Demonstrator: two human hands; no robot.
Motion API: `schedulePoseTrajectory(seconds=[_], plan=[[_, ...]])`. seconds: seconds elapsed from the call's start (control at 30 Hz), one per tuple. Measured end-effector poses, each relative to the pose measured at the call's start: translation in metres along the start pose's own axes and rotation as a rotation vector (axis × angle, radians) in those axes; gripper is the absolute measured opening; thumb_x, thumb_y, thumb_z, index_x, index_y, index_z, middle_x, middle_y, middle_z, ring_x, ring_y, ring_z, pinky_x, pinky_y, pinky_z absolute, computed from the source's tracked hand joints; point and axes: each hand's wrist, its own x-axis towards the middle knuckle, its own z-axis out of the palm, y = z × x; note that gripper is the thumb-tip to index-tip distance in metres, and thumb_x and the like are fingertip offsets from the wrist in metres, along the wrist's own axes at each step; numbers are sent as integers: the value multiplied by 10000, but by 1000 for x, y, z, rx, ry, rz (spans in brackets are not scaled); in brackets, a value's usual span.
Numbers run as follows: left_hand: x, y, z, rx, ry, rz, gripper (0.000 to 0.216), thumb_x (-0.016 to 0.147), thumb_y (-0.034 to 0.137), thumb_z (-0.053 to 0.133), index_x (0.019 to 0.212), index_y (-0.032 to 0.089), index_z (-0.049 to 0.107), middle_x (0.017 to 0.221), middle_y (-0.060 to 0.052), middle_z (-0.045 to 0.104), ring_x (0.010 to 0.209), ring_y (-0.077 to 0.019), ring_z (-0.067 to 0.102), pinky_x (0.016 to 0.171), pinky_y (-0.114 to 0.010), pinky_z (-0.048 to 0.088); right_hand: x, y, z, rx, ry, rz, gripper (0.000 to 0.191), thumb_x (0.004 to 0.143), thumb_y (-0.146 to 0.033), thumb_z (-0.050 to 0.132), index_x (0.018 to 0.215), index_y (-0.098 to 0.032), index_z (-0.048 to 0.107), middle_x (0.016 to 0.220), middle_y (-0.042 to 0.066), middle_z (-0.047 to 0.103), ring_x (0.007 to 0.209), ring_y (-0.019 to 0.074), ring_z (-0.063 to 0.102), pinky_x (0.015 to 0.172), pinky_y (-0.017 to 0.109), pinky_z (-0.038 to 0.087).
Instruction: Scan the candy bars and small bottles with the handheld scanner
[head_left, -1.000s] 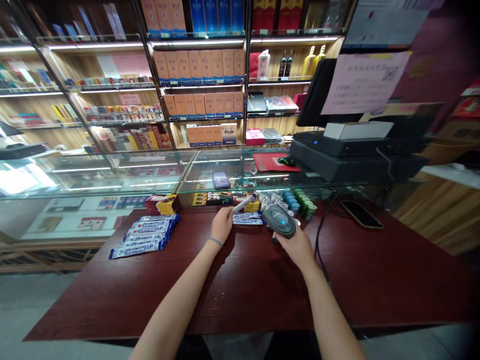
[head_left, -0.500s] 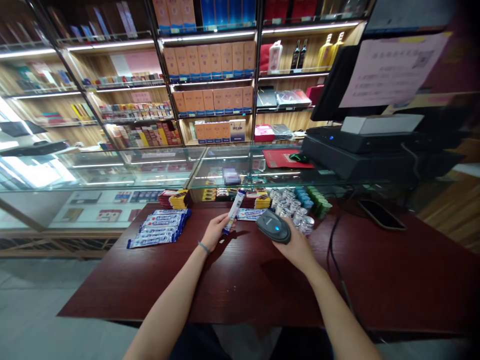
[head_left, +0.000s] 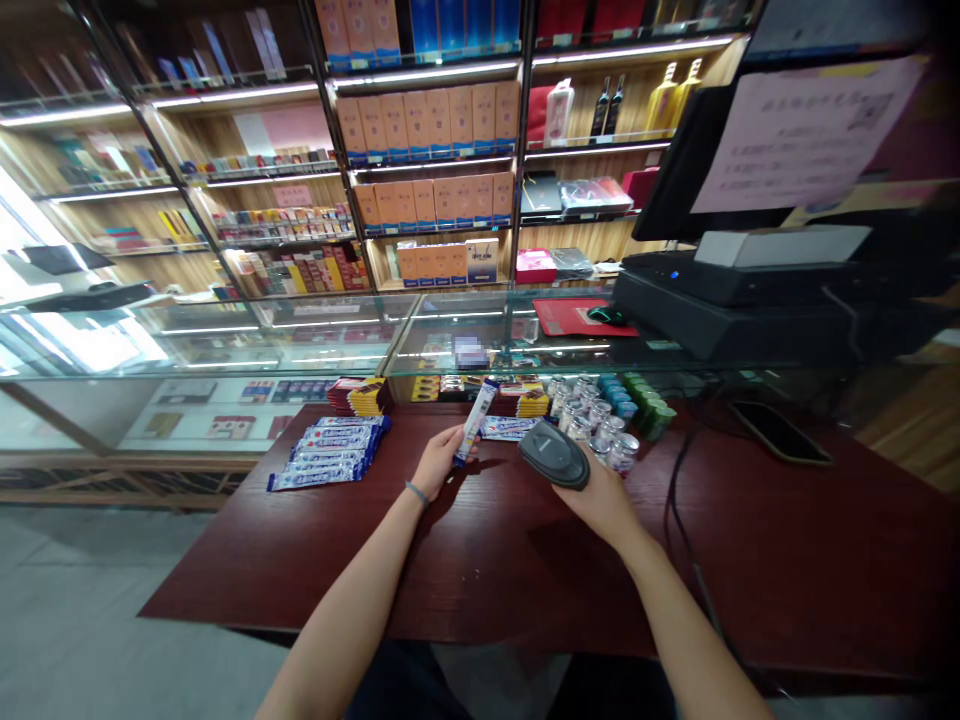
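My left hand point(head_left: 440, 462) is closed on the lower end of a slim blue-and-white snack packet point(head_left: 475, 422), held tilted above the table. My right hand point(head_left: 604, 495) grips a dark barcode scanner point(head_left: 555, 453), its head turned toward the packet. The scanner's handle is hidden by my fingers. More packets of the same look point(head_left: 501, 428) lie just behind, between my two hands. A spread pile of similar packets point(head_left: 330, 453) rests on the left part of the table.
Small jars point(head_left: 600, 420), blue and green cans point(head_left: 651, 408) and stacked yellow-red packs point(head_left: 369, 396) line the back of the dark red table point(head_left: 465, 580). A phone point(head_left: 780, 432) and a black cable point(head_left: 679, 510) lie right. Behind stand a glass counter point(head_left: 337, 335) and a monitor point(head_left: 682, 165).
The view has shifted slightly, so everything sits a little further right. The blue light on the scanner has gone out. Both hands keep their holds.
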Motion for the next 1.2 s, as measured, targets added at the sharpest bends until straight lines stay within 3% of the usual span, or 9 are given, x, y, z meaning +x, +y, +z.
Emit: schedulePoseTrajectory(seconds=[0.13,0.3,0.4,0.53,0.7,0.83,1.0,1.2], plan=[[3,14,-3,97,48,73,530,782,487,711,1188,147,679,993,-99,724,825,-174,668,723,-281,529,0,1,1,-12,23,2,428,737,-372,629,1145,-257,574,962,48,737,948,265,689,773,337,515],[4,48,-22,376,229,336,457,816,376,682,1221,167,653,1006,-78,722,869,-174,670,808,-296,526,1,4,4,-42,35,12,450,726,-389,644,1153,-265,579,884,31,740,872,258,700,711,318,511],[-4,64,-50,517,373,453,475,809,333,687,1252,177,620,1046,-81,708,912,-183,669,844,-313,534,1,4,5,-50,28,-18,415,741,-396,633,1133,-267,585,895,35,742,894,260,699,724,319,511],[-25,80,-108,816,483,513,370,823,304,669,1175,192,647,1146,-86,683,992,-210,663,896,-356,534,0,-1,8,-61,22,-44,368,760,-401,610,1102,-266,587,908,43,742,920,269,698,741,326,511],[-47,106,-178,1343,413,621,325,895,255,571,1213,229,636,1168,-81,679,1114,-238,609,1004,-402,464,0,-4,15,-40,16,-59,434,769,-428,593,1168,-261,562,946,48,741,896,271,704,741,334,516],[-46,116,-215,1572,275,563,358,920,215,509,1256,256,623,1218,-73,662,1156,-228,579,1018,-379,446,-1,-5,19,-50,8,-68,464,755,-421,604,1189,-262,566,936,52,742,876,282,706,715,337,512],[-34,110,-242,1644,185,444,358,870,149,544,1190,246,672,1185,-85,675,1123,-230,597,1016,-386,455,-2,-5,25,-111,-17,-54,439,713,-416,641,1132,-295,596,828,19,744,803,287,715,632,309,488],[-28,101,-250,1634,175,376,438,796,41,547,1174,211,688,1175,-114,672,1096,-229,621,1015,-388,468,-1,-3,26,-120,-19,-50,455,704,-424,647,1141,-303,608,787,2,739,768,276,714,595,290,467]])
